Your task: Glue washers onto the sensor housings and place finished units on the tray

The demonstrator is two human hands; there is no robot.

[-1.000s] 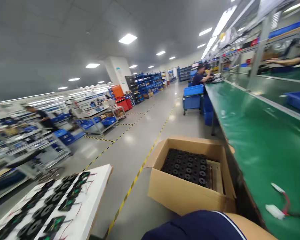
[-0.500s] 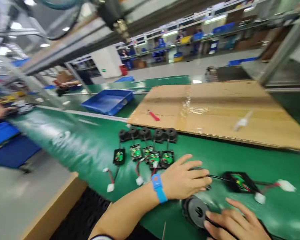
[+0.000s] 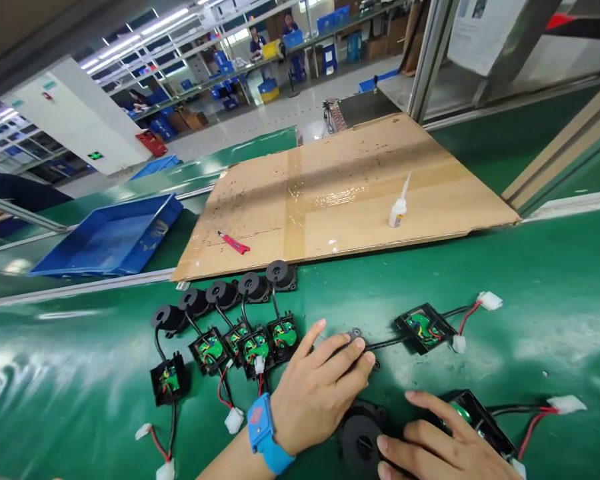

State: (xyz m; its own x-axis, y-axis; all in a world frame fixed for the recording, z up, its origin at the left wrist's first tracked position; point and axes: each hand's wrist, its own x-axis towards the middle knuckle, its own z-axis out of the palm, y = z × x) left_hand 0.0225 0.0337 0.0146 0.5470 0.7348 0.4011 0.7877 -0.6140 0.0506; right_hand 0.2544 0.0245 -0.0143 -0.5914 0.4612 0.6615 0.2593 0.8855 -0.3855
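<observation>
My left hand (image 3: 320,393), with a blue wrist strap (image 3: 266,433), has its fingers curled over a black round part (image 3: 356,333), mostly hidden beneath them. A black cable (image 3: 387,343) joins that part to an open black box (image 3: 425,327) holding a green circuit board. At lower right, the fingertips of my right hand (image 3: 445,447) press the side of another black round part (image 3: 361,437) with a slot in its face. Partly behind that hand lies a second open box (image 3: 483,423); its wires end in a white connector (image 3: 567,404).
Several black round parts (image 3: 223,293) stand in a row at left, cabled to open boxes with boards (image 3: 284,333). Behind lies a cardboard sheet (image 3: 260,193) with a red-handled cutter (image 3: 234,243) and a white nozzle bottle (image 3: 398,212). A blue tray (image 3: 110,233) is at far left.
The camera view has swung right and tilted, and is sharper. My left hand stays over its round part; my right hand stays beside the other, its second box now in view.
</observation>
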